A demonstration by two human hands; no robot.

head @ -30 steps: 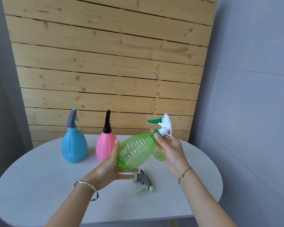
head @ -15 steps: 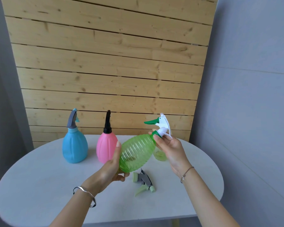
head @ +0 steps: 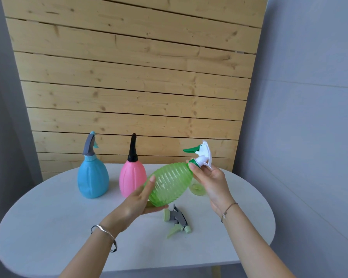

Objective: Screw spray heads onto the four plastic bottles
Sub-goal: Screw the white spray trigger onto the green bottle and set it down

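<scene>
My left hand [head: 136, 201] cradles the base of a ribbed green bottle [head: 170, 183], held tilted above the table with its neck up to the right. A white and green spray head [head: 201, 154] sits on that neck, and my right hand [head: 211, 177] pinches its green collar. Upright at the back stand a blue bottle [head: 92, 177] with a grey head and a pink bottle [head: 132, 177] with a black head. A loose grey and pale green spray head [head: 177, 221] lies on the table below the green bottle. Behind my right hand, part of a pale green bottle [head: 197, 189] shows.
The white oval table [head: 48, 227] stands against a wooden slat wall [head: 139, 87]. Grey walls close in on the left and right. The table's front edge runs just beneath my forearms.
My left hand has slid along the bottle's base, and the green bottle has turned slightly. My right hand stays at the collar.
</scene>
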